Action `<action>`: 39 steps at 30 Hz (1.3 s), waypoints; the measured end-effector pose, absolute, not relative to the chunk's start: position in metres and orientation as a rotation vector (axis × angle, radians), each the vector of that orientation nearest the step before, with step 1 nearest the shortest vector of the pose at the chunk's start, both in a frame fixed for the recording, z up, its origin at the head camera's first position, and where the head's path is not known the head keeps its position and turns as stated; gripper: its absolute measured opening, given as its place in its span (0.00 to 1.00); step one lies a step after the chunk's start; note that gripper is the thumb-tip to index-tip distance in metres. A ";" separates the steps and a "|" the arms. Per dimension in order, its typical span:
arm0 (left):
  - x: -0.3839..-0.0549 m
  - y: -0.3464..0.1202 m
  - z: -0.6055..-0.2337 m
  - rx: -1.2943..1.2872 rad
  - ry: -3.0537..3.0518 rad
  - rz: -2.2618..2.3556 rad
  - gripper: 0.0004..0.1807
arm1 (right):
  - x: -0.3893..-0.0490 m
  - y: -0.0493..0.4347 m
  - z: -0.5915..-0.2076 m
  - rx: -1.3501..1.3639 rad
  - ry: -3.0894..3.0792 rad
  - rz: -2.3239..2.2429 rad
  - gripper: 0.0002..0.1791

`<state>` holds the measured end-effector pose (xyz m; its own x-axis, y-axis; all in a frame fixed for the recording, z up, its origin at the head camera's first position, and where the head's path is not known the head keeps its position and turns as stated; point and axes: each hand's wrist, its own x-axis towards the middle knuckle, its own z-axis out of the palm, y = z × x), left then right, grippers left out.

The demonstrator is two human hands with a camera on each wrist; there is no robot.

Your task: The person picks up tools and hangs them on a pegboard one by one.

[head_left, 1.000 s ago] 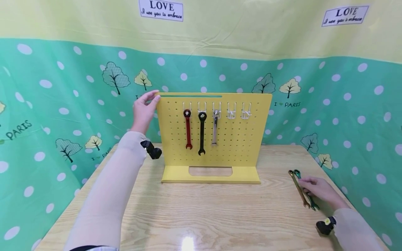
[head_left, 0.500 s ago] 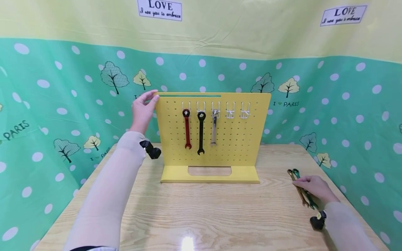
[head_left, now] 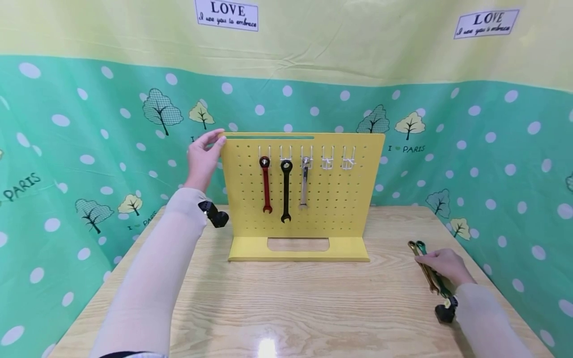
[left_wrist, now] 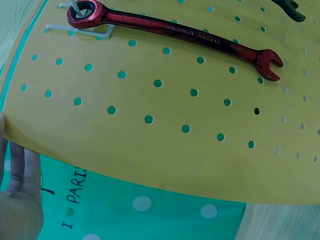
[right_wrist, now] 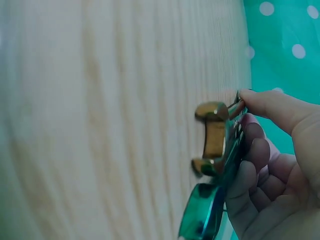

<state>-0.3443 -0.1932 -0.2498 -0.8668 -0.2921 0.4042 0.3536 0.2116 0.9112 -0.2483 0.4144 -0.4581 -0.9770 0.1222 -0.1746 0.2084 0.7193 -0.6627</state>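
Bench (head_left: 313, 298) beneath, left hand (head_left: 203, 158) grips pegboard (head_left: 319, 211) at ten o'clock, likely for steadiness; right hand (head_left: 446, 264) pinches gold wrench (head_left: 425, 273) at four.

Pegboard (head_left: 333, 199) on table (head_left: 286, 303), before curtain (head_left: 309, 99) | three wrenches (head_left: 286, 191) on its hooks (head_left: 348, 163) | two wrenches (head_left: 427, 275) to its right

Head view, lower right: right hand (head_left: 447, 266) partly hides green combination wrench (head_left: 441, 285). Left wrist view, upper right: black wrench (left_wrist: 294, 11) cut off.
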 end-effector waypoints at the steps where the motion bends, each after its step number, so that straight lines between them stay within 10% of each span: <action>1: -0.344 -0.193 -0.250 -0.062 -1.992 -1.700 0.19 | -0.248 0.414 -0.458 0.274 2.796 -1.110 0.25; 39: -0.346 -0.193 -0.251 -0.041 -1.991 -1.701 0.19 | -0.248 0.419 -0.462 0.359 2.771 -1.142 0.43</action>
